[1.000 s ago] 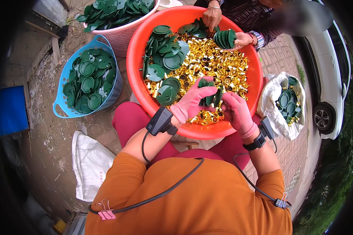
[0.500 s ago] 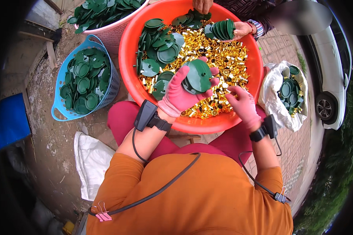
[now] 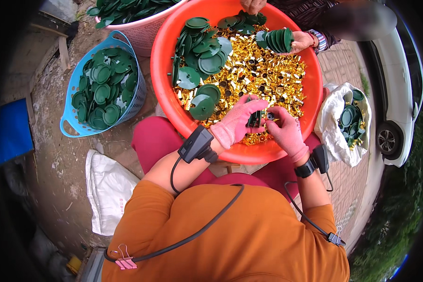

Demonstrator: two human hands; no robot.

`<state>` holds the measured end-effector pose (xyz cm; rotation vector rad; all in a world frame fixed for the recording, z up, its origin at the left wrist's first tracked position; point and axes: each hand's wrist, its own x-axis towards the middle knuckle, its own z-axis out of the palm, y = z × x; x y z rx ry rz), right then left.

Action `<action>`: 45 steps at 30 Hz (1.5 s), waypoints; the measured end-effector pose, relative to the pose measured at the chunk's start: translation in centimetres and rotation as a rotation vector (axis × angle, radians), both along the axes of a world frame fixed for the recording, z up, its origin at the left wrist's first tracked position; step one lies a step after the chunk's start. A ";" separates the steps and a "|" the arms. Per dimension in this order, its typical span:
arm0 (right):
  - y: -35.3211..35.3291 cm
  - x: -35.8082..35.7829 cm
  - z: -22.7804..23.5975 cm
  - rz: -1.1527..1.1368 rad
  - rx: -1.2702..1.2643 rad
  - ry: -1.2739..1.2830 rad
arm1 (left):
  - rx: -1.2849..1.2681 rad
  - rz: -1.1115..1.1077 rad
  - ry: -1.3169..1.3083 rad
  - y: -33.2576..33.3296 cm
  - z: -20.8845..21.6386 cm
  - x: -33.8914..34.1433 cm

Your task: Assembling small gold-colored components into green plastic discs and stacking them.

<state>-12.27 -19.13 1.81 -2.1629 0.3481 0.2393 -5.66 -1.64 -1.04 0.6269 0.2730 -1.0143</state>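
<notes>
My left hand (image 3: 234,123), in a pink glove, is closed around a small stack of green plastic discs (image 3: 254,116), seen edge-on. Close beside it, my pink-gloved right hand (image 3: 287,135) pinches a small dark round piece (image 3: 270,115) between thumb and fingertips. Both hands are over the near part of a large orange-red basin (image 3: 158,70). Shiny gold-coloured small pieces (image 3: 249,61) cover its bottom, with dark ones among them. Loose green discs (image 3: 211,61) lie heaped along the basin's left side.
Across the basin, another person's hand (image 3: 303,42) holds a row of green discs. A blue basket (image 3: 138,103) of discs stands left, a pink basket (image 3: 150,33) behind it. A white sack (image 3: 324,122) stands right; another sack (image 3: 103,188) lies left. A white car (image 3: 395,61) is beyond.
My left hand has turned the disc stack edge-on and moved it right. My right hand has come up close to it, now pinching a small dark piece.
</notes>
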 end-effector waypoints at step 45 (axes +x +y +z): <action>1.3 2.1 7.5 0.417 -0.340 -0.373 | -0.306 -0.032 0.040 2.0 0.6 2.0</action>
